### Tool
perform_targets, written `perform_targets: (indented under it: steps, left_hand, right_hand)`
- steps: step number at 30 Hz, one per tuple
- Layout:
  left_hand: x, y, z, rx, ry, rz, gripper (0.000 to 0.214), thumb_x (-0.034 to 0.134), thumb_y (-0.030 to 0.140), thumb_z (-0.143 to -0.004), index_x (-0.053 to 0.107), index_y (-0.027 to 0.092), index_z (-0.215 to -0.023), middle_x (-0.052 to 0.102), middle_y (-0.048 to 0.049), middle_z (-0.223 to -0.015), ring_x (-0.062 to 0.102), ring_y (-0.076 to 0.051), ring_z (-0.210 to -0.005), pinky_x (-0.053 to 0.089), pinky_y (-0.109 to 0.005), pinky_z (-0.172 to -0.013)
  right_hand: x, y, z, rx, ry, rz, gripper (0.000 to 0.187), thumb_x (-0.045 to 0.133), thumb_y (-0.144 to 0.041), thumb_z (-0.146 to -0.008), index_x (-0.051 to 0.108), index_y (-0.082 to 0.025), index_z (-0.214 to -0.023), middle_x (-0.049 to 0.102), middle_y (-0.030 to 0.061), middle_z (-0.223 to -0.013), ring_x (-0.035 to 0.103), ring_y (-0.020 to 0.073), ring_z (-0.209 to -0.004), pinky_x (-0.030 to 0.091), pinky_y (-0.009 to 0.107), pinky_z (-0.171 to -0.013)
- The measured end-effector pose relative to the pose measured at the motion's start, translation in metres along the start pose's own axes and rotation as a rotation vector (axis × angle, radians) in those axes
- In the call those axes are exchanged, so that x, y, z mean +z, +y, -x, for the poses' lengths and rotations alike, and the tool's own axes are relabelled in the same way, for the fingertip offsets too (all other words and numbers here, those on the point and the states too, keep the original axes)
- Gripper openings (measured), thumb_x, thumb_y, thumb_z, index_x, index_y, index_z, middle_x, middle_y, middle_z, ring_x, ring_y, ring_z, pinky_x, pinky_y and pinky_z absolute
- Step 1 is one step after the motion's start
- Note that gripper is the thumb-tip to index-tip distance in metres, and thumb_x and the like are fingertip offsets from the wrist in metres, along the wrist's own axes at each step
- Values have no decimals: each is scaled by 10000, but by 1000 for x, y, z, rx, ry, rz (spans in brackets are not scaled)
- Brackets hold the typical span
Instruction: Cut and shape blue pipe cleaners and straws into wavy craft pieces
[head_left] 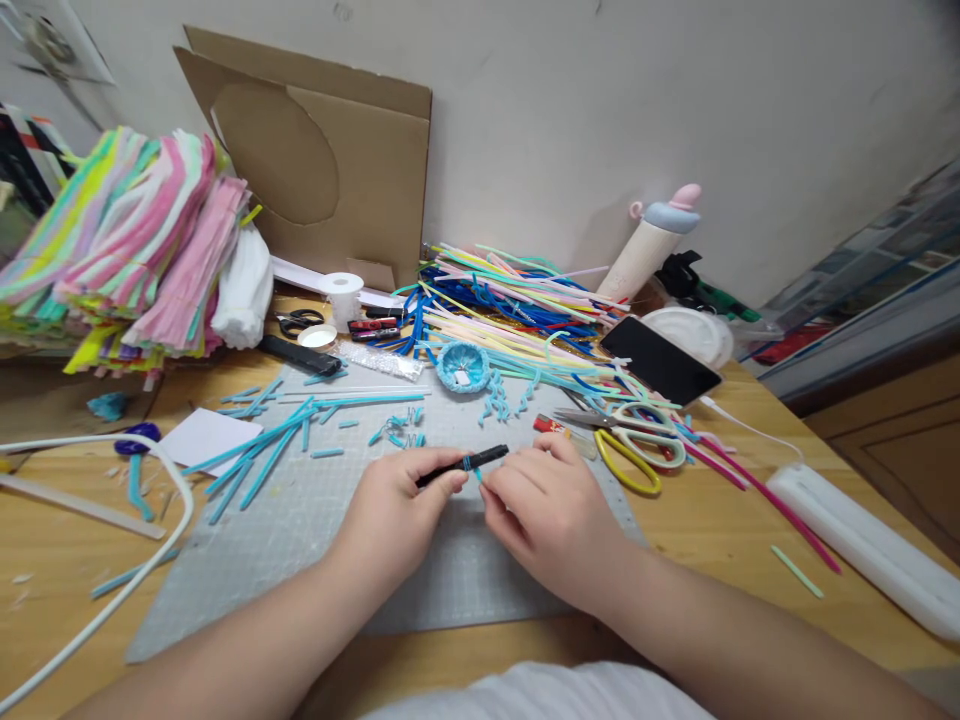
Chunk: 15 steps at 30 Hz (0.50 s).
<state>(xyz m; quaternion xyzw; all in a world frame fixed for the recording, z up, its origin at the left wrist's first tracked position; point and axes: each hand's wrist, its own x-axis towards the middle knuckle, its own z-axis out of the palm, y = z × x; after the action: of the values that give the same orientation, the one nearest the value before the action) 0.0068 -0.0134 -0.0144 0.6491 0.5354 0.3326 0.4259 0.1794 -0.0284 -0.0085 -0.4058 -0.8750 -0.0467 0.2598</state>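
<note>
My left hand (401, 510) is closed round a thin black rod (472, 462) held level above the grey cutting mat (300, 540). A short piece of light blue pipe cleaner (470, 463) is wound round the rod near its middle. My right hand (547, 510) pinches the loose blue end just under the rod, fingers pressed together. Cut light blue pipe cleaner lengths (262, 450) and short bits (397, 430) lie on the mat beyond my hands. A small round blue woven piece (463, 366) sits at the mat's far edge.
Yellow-handled scissors (630, 445) and a black phone (660, 360) lie to the right. A heap of coloured pipe cleaners (517, 300) is at the back, pastel bundles (135, 250) at the left, cardboard (330, 150) against the wall. A white tube (112, 590) curves at the left; a white bar (870, 545) lies right.
</note>
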Motion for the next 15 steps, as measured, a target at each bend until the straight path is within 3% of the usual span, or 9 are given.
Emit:
perform_targets:
  steps: [2,5,9,12,15]
  left_hand:
    - [-2,-1,1,144,-7,-218,225,547,233,-796,700,231,-961,726,-38,-937,626,-217,-860,415,-333,-786]
    - [-5,-1,2,278,-91,-486,249,511,213,-827,675,238,-1012,726,-50,-911,625,-233,-837,373,-369,-782]
    - [-7,1,0,366,-224,-630,219,481,188,-845,680,231,-925,713,-50,-793,614,-215,-763,335,-357,-744]
    - [-8,4,-1,414,-291,-605,214,479,184,-849,685,228,-889,705,-45,-762,608,-206,-733,312,-345,-717]
    - [-11,7,-1,417,-348,-459,214,501,191,-844,695,250,-911,713,-26,-763,611,-192,-740,314,-324,-728]
  right_hand:
    - [-2,0,0,-22,-37,10,191,441,-135,-851,569,-158,-710,570,12,-635,470,132,-643,297,329,-730]
    - [-5,0,0,-58,-119,29,209,430,-139,-865,569,-159,-711,584,19,-655,471,139,-675,280,331,-720]
    - [-7,2,-3,-39,-184,-63,196,450,-172,-873,584,-165,-731,606,20,-680,482,146,-717,269,336,-715]
    - [-10,10,-7,105,-245,-278,118,530,-203,-839,605,-174,-752,617,7,-710,507,146,-750,285,338,-748]
    - [-13,22,-11,345,-372,-666,106,612,-239,-785,622,-162,-714,606,-3,-688,525,126,-695,347,292,-697]
